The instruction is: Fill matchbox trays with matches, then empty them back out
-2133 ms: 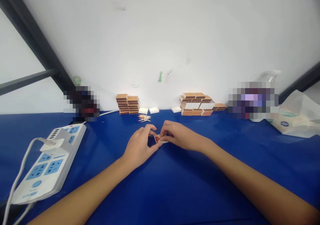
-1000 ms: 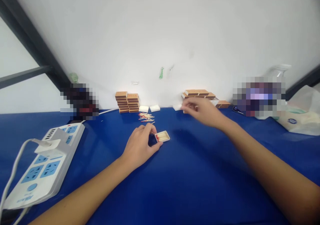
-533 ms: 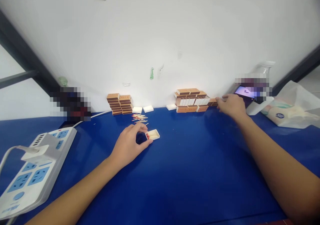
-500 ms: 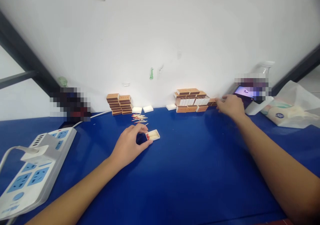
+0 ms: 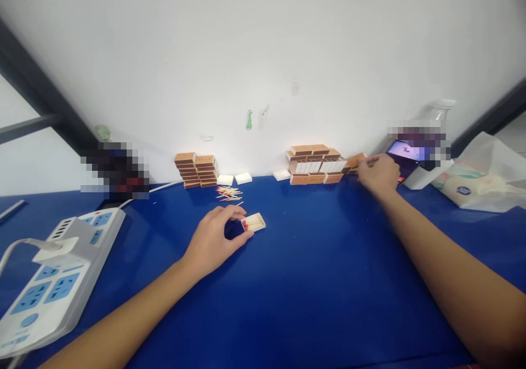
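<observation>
My left hand (image 5: 217,236) grips a small white matchbox tray (image 5: 255,223) between thumb and fingers. Red-tipped matches lie in the tray, heads to the left. Just behind it a loose heap of matches (image 5: 229,194) is spread on the blue table (image 5: 287,281). Far to the right, my right hand (image 5: 378,176) is closed on an orange-brown matchbox sleeve (image 5: 356,161), which is tilted up beside the right-hand stack of matchboxes (image 5: 314,165). Its fingertips are partly hidden. White empty-looking trays (image 5: 243,178) rest near the wall.
At the back left stands another stack of matchboxes (image 5: 195,170). A white power strip (image 5: 61,276) with a plug lies on the left. On the right are a lit phone (image 5: 406,153) and a tissue pack (image 5: 472,188). A white wall (image 5: 263,57) bounds the back.
My right hand has lifted a matchbox sleeve up from the low row beside the right stack. My left hand, with the tray, has barely shifted.
</observation>
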Demonstrator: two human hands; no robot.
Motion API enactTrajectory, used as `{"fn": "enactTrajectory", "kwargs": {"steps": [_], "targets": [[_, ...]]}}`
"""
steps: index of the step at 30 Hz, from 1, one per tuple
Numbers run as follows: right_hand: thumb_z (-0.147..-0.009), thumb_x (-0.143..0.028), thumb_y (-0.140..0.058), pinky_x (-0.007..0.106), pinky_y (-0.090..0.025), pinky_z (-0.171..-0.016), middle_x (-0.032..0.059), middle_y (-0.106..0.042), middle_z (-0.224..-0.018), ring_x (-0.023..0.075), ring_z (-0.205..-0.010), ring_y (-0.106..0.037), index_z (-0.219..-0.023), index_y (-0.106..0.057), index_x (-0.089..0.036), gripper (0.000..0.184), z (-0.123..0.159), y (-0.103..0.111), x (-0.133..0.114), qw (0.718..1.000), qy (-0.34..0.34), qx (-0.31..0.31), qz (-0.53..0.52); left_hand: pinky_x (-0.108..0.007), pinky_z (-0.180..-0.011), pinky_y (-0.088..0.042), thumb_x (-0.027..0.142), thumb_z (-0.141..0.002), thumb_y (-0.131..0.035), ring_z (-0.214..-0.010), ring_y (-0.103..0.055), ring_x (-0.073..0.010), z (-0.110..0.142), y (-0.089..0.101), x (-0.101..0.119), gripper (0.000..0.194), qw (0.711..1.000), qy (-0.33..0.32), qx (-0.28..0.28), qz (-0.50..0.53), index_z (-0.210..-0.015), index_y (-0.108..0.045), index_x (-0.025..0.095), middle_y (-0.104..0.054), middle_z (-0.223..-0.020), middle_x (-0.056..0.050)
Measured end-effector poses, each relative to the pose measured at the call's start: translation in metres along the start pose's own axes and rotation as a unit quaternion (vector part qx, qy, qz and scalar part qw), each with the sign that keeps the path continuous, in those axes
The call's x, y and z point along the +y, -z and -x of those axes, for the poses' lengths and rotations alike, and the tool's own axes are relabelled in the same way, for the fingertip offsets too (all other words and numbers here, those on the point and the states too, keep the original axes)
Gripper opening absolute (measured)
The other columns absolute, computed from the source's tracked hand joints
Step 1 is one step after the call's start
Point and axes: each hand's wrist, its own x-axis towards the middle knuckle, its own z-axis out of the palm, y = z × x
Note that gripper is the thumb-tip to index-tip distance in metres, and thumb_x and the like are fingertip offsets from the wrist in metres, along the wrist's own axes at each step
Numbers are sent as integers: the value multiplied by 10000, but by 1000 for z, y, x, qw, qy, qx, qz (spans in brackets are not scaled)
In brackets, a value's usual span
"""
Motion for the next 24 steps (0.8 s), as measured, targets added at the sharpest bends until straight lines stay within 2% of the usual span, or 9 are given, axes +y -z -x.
{"fn": "enactTrajectory", "kwargs": {"steps": [4,6,8,9,10,12,14,17,24], "targets": [[-961,-298,-589,358,-453,-818,90,-718,-861,231,-802,-642,-1073,-661,-178,179,6,33,-17,996,2,76,-42,-425,-935,-582,323,-857,-798,-1012,-720,-223,0,-1,0,296,1000,3,24,-4,-1116,-663,271,-755,-1085,-2],[-937,-290,-610,342,-470,-792,48,-674,-789,197,-725,-623,-1031,-645,-170,157,16,53,-32,976,54,155,-144,-425,-928,-590,321,-857,-800,-999,-726,-223,0,-1,1,303,999,-5,32,-7,-1121,-662,264,-756,-1086,-10],[-919,-323,-620,321,-478,-713,31,-640,-784,175,-685,-594,-925,-621,-190,133,38,68,-52,947,91,155,-267,-423,-929,-597,330,-866,-795,-999,-729,-225,0,1,1,308,998,-14,57,-11,-1133,-660,258,-758,-1096,-21],[-894,-340,-643,310,-468,-660,16,-614,-740,169,-655,-574,-845,-604,-204,150,53,74,-62,935,88,105,-326,-421,-926,-601,337,-870,-792,-997,-731,-227,-1,2,2,312,997,-15,72,-14,-1140,-659,255,-760,-1098,-27],[-886,-380,-656,301,-451,-606,2,-584,-681,163,-613,-550,-799,-604,-212,196,71,78,-73,923,85,8,-376,-417,-920,-606,344,-871,-793,-994,-733,-228,-1,3,2,319,996,-15,84,-16,-1145,-659,252,-762,-1096,-30],[-870,-519,-693,287,-398,-505,-14,-539,-595,160,-538,-506,-812,-617,-224,310,111,81,-90,863,100,-239,-433,-408,-915,-618,351,-867,-799,-991,-743,-227,-2,5,3,332,995,-16,95,-11,-1150,-658,249,-768,-1096,-29],[-847,-614,-709,278,-386,-477,-8,-559,-623,142,-516,-492,-783,-584,-229,410,146,80,-102,799,116,-374,-457,-400,-925,-630,351,-863,-807,-988,-758,-221,-3,6,3,349,995,-19,97,8,-1157,-651,247,-774,-1105,-25],[-833,-671,-709,269,-397,-477,-7,-587,-658,126,-516,-501,-782,-573,-225,469,175,77,-108,746,123,-454,-471,-388,-937,-645,341,-866,-808,-975,-778,-213,-4,6,4,356,994,-22,98,31,-1164,-637,247,-781,-1118,-21],[-840,-647,-723,213,-317,-395,-8,-619,-680,93,-498,-497,-806,-560,-210,468,170,76,-103,720,94,-518,-452,-371,-968,-644,310,-840,-842,-991,-782,-202,-4,6,2,376,992,-8,104,77,-1150,-640,239,-784,-1123,-10]]}}
